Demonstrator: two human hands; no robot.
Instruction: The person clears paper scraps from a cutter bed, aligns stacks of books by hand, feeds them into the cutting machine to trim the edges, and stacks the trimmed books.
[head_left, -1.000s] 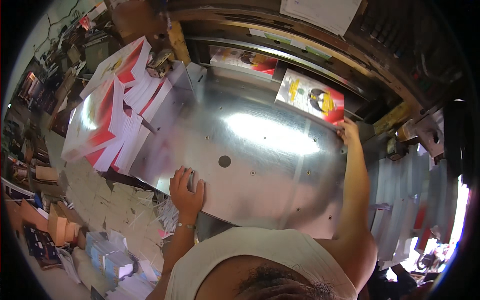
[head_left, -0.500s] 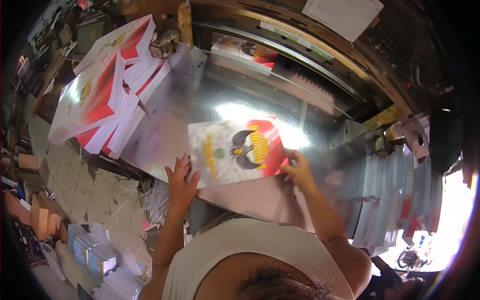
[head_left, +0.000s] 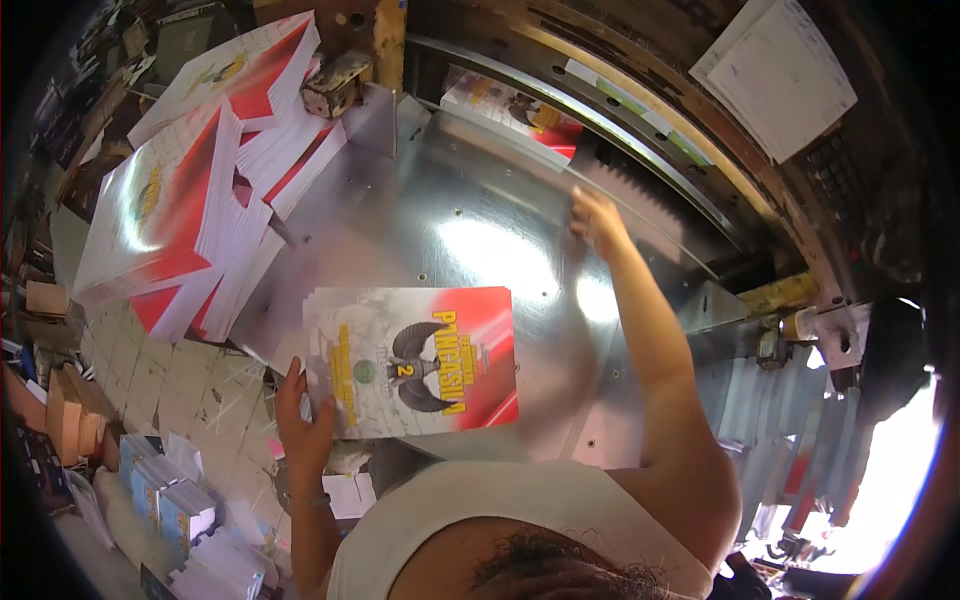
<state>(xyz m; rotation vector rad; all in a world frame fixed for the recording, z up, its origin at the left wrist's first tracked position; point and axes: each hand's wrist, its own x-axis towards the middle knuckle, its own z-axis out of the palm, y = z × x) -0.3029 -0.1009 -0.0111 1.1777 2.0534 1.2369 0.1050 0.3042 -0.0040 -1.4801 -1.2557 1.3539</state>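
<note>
A stack of paper-covered books [head_left: 410,360], its top cover grey-white and red with a dark winged emblem, lies on the metal table near my body. My left hand [head_left: 308,425] grips its left edge, thumb over the cover and the other fingers partly hidden. My right hand [head_left: 600,220] is stretched toward the back of the table, with loosely bent fingers apart and nothing visible in them. Just beyond it, a similar book [head_left: 515,115] lies partly under the machine's long bar [head_left: 600,135].
Tall piles of matching books [head_left: 155,205] lean at the left of the metal table [head_left: 400,230]. White sheets [head_left: 775,75] rest on the machine's top at right. Bundles of books [head_left: 180,505] and paper strips lie on the tiled floor. Upright stacks [head_left: 760,400] stand at right.
The books have come down left and toward me, and my right hand has let go of them and moved to the back. My left hand has shifted left and closed on their edge.
</note>
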